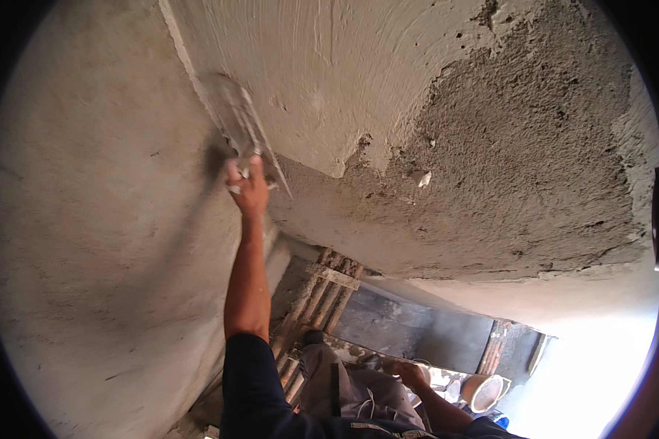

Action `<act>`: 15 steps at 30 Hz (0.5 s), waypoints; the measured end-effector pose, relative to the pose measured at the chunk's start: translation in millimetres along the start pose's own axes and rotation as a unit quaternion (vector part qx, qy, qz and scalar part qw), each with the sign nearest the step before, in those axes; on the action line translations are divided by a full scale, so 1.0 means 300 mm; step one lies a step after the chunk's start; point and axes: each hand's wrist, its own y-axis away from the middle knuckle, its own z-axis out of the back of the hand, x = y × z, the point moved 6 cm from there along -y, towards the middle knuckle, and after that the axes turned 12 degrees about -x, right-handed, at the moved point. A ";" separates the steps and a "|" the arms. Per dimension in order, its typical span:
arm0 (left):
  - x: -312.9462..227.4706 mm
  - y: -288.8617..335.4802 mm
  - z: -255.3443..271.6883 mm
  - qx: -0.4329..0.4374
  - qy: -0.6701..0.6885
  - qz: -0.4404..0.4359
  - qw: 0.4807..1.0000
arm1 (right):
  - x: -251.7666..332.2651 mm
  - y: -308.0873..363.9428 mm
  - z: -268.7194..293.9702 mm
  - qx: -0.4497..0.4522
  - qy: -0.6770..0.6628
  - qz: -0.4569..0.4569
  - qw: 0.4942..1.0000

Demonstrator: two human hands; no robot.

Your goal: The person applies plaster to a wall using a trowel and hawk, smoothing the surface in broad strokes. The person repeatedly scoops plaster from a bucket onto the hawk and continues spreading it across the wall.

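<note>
The left hand, reaching up at ten o'clock, is gripping the trowel by its handle, the fingers curling round it and one finger lying toward the blade. The right hand is lying low at five o'clock, near the trousers; whether it is holding anything, I cannot tell.

As a judgement, the main risk is gouging: the blade is lying tilted beside the seam with the wall, so a long edge could be scoring the pale coat at twelve o'clock if the wrist were rolling, or scraping the wall if the hand were drifting toward nine. Around the rough patch at two o'clock, the coat is ending in a ragged edge, which could be lifting if the blade were catching it. A loose-looking flake is sitting there too and could be dragging a groove.

As for the grip, the trowel is extending mostly beyond the knuckles toward eleven to twelve o'clock, its near end passing the hand at about three. The hand is holding it nearer that end, so the far tip could be tipping under uneven pressure.
</note>
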 end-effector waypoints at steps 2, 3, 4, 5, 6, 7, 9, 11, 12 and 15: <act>-0.135 0.099 -0.052 0.034 0.034 -0.014 0.999 | 0.013 0.031 -0.012 -0.007 0.019 0.094 0.995; -0.157 0.131 -0.034 0.036 0.039 -0.020 0.998 | 0.010 0.014 -0.005 0.002 0.021 0.125 0.992; -0.191 0.184 -0.051 0.066 0.069 0.029 0.995 | 0.012 0.009 0.001 -0.001 0.024 0.148 0.989; -0.227 0.241 -0.065 0.095 0.098 0.077 0.988 | 0.023 -0.005 0.012 0.004 0.021 0.134 0.991; -0.269 0.288 -0.075 0.085 0.132 0.061 0.986 | 0.046 -0.032 0.034 0.008 0.020 0.120 0.993; -0.298 0.338 -0.089 0.075 0.165 0.046 0.982 | 0.064 -0.054 0.059 0.012 0.019 0.105 0.994; -0.359 0.450 -0.124 0.088 0.165 0.018 0.982 | 0.069 -0.092 0.075 0.031 0.084 0.118 0.989; -0.448 0.537 -0.130 0.116 0.100 -0.034 0.988 | 0.088 -0.120 0.111 0.030 0.076 0.097 0.992; -0.495 0.579 -0.140 0.127 0.124 -0.016 0.984 | 0.113 -0.124 0.135 0.018 0.035 0.068 0.997; -0.643 0.708 -0.167 0.172 0.155 0.041 0.972 | 0.127 -0.093 0.177 0.006 -0.028 -0.003 1.000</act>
